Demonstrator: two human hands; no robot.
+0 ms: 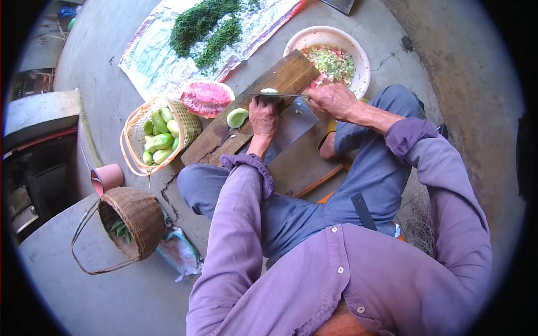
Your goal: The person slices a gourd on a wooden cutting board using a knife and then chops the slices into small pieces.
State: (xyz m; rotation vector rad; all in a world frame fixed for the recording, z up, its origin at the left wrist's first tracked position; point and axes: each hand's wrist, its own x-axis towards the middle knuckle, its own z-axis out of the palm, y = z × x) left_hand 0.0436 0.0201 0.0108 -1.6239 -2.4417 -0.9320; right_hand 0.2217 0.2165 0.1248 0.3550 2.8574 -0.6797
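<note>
My right hand [334,101] grips a knife [290,95] whose thin blade reaches left across a thick wooden board [290,75]. Beneath the blade my left hand [264,115] presses on a pale green piece of vegetable [269,90], its fingertips partly hidden by the blade. A cut half of a pale green vegetable [238,118] lies on the board just left of that hand. Right of the board's far end stands a pale pink basin [362,67] holding chopped green, white and red bits.
Left of the board stand a woven basket [191,122] of green vegetables and a piece of red-fleshed watermelon [207,99]. Chopped greens [206,25] lie on a plastic sheet [147,54] beyond. A tipped wicker basket [143,218] and a pink bucket [110,177] are at lower left.
</note>
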